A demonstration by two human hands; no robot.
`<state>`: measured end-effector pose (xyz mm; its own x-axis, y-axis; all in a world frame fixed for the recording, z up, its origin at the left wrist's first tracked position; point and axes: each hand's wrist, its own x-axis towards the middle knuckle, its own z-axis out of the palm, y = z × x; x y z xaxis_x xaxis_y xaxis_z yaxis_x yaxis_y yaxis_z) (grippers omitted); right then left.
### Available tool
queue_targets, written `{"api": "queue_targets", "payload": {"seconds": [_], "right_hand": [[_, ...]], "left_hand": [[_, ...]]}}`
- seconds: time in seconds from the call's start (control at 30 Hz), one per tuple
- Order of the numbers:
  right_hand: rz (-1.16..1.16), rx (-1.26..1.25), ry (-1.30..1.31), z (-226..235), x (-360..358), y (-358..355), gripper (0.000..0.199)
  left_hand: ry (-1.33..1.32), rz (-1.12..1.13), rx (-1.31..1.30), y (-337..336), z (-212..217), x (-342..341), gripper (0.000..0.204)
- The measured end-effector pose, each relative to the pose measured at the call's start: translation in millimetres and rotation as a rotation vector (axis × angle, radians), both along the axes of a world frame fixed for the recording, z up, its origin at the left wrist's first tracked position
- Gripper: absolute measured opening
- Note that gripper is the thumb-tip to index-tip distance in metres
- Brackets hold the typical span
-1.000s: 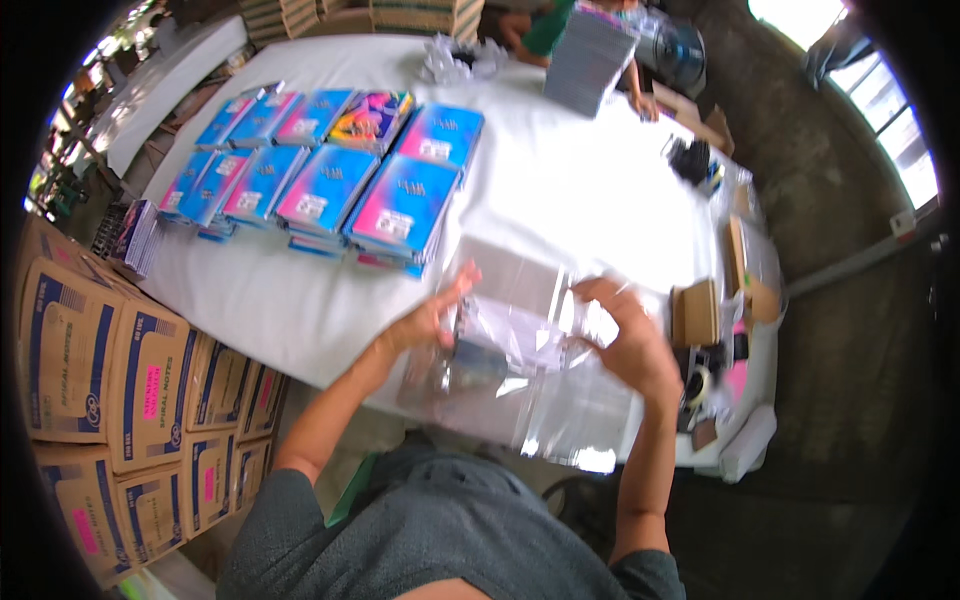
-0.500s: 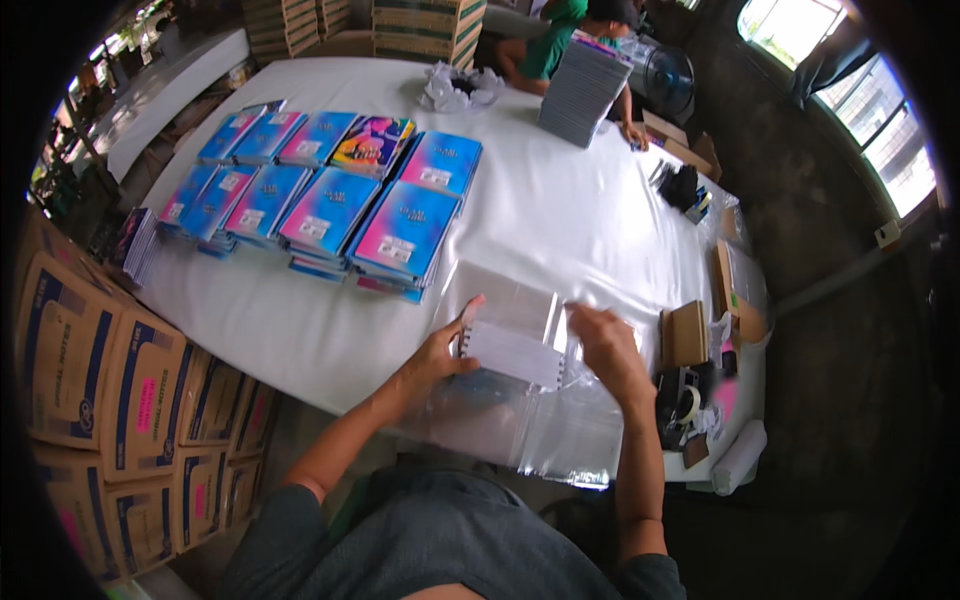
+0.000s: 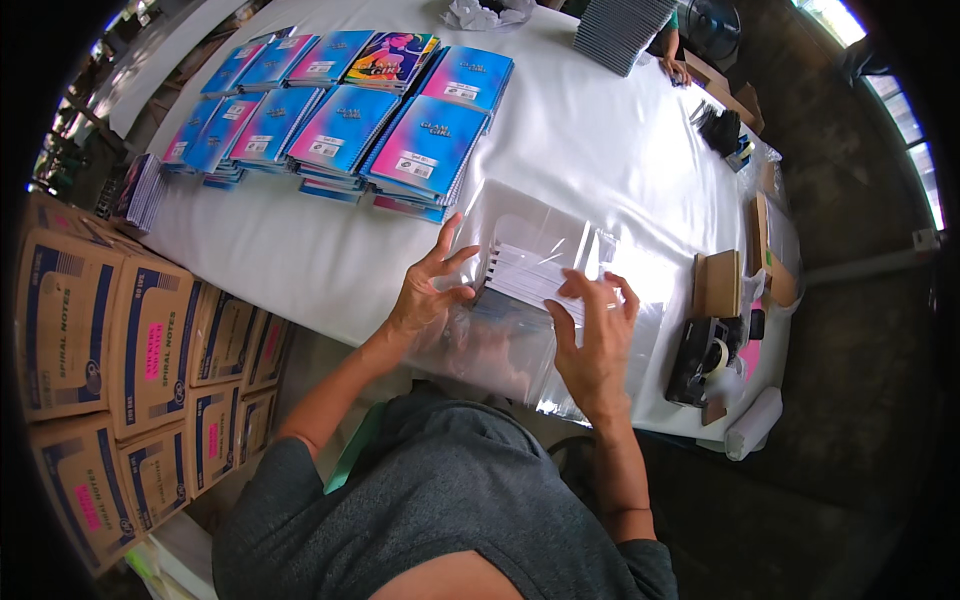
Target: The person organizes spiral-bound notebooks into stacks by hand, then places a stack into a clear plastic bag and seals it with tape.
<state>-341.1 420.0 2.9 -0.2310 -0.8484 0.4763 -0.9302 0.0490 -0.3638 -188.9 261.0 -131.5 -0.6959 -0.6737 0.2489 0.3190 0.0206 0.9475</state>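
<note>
Clear plastic sheets or bags [image 3: 540, 220] lie spread at the table's near edge. On or inside them, I cannot tell which, sits a small spiral-bound stack [image 3: 522, 277] with its white page edges up and dark coils at its left end. My left hand [image 3: 425, 290] is beside that left end, fingers and thumb apart, at the plastic's left side. Over the stack's right end is my right hand [image 3: 595, 335], its fingers curved and apart, thumb towards the pages. Neither hand visibly grips anything.
Stacks of blue-and-pink spiral notebooks [image 3: 420, 145] stand at the far left of the white-covered table [image 3: 560, 130]. Cartons [image 3: 155, 345] are piled at left. A tape dispenser [image 3: 700, 360] and brown box [image 3: 717, 284] line the right edge. Another person's hand [image 3: 676, 70] rests beyond, near a tall stack [image 3: 622, 35].
My left hand has come off the stack's left end and spread its fingers. My right hand has moved from the plastic on the right to the stack's right end. The view has tilted down.
</note>
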Motion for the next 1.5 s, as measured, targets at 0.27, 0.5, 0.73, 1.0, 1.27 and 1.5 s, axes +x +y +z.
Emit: {"api": "queue_targets", "payload": {"seconds": [0.27, 0.5, 0.73, 1.0, 1.27, 1.5], "right_hand": [[0.108, 0.242, 0.011, 5.3, 0.1, -28.0, 0.069], [0.008, 0.178, 0.118, 23.7, -46.4, -24.9, 0.072], [-0.195, -0.154, -0.448, 15.6, -116.5, -15.1, 0.033], [0.157, -0.109, -0.905, -141.4, -91.4, 48.2, 0.058], [0.077, -0.189, -0.782, -125.2, -70.2, 36.2, 0.065], [0.014, -0.12, -0.703, -122.3, -76.7, 45.3, 0.049]], "left_hand": [[-0.125, -0.057, -0.392, -24.4, -17.3, -10.9, 0.056], [-0.352, -0.215, -0.924, -47.4, 21.0, -24.4, 0.055], [-0.486, -0.4, -0.902, -44.9, 37.7, -39.6, 0.061], [-0.317, -0.349, -0.586, -29.8, 22.2, -42.6, 0.055], [-0.236, -0.263, -0.591, -26.3, 15.2, -42.6, 0.058], [-0.276, -0.214, -0.722, -28.5, 16.7, -37.3, 0.054]]}}
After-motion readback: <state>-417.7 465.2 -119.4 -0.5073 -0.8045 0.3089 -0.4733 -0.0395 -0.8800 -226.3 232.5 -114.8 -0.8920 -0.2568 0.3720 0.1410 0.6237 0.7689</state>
